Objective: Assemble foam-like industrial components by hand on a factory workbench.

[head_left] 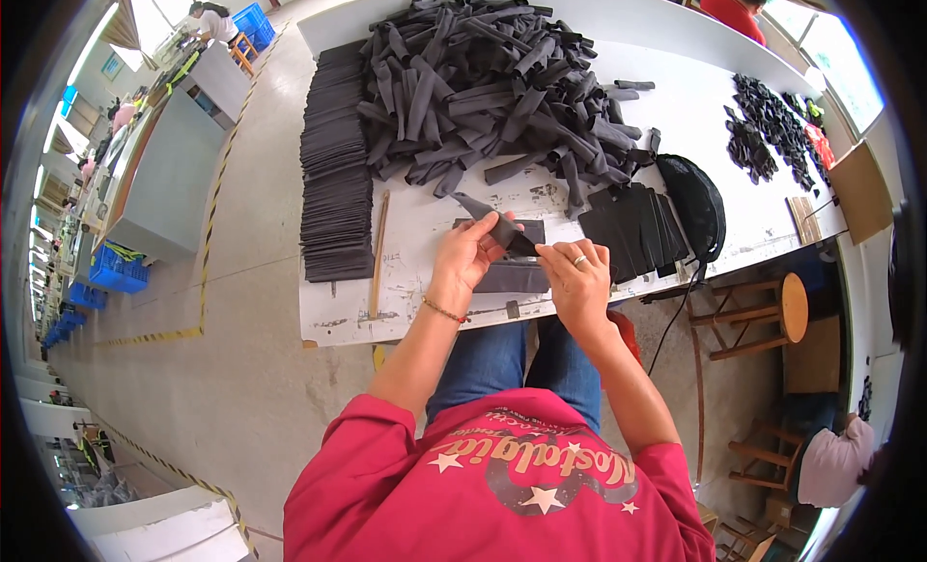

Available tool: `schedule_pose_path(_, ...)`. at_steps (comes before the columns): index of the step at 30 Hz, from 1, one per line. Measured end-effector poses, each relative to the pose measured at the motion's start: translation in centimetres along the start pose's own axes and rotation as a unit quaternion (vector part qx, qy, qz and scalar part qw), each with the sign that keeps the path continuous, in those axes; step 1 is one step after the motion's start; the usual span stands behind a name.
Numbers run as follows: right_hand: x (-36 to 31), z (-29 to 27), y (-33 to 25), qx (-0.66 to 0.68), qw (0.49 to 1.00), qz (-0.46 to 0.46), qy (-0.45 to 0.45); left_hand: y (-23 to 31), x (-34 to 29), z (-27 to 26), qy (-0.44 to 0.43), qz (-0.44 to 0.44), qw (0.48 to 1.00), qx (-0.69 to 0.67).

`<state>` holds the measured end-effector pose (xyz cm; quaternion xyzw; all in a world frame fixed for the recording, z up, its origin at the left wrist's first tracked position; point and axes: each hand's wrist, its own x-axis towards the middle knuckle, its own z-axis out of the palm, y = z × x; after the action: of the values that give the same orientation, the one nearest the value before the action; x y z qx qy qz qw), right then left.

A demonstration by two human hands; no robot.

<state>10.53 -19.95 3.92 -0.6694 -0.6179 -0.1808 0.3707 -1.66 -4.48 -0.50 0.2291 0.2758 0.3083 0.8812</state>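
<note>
Above the near edge of the white table (350, 316), a dark grey fabric strip (504, 234) is stretched between my two hands. My left hand (467, 253) grips it around the middle, with one pointed end sticking out beyond the fingers. At its other end, the fingertips of my right hand (579, 277) pinch the strip. A flat dark fabric piece (512, 278) lies on the table just under my hands, partly covered by them. Further back is a big heap of loose, tube-like grey fabric pieces (463, 89).
A tidy long stack of dark fabric pieces (335, 166) runs along the left edge, beside a thin wooden stick (379, 258). To the right lie fanned dark pieces (628, 236) and a black rounded object (697, 205) with a hanging cord. Wooden stools (794, 307) stand at right.
</note>
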Motion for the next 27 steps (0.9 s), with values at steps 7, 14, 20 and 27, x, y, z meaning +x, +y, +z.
schedule_pose_path(7,0.2,-0.7,0.6,-0.035,0.999,-0.026,-0.009,-0.1,-0.7,0.0,0.005,-0.006,1.0,-0.006)
schedule_pose_path(14,0.6,-0.7,0.4,-0.043,0.998,-0.042,0.008,-0.7,-3.0,3.1,-0.001,0.09,0.993,0.078)
schedule_pose_path(20,0.0,0.8,-1.3,-0.01,1.0,-0.018,-0.001,-1.7,-4.3,3.7,-0.038,0.154,0.983,0.095)
schedule_pose_path(27,-1.6,1.3,-1.8,0.142,0.988,0.015,-0.066,-3.1,-3.9,3.4,-0.149,0.161,0.974,0.059)
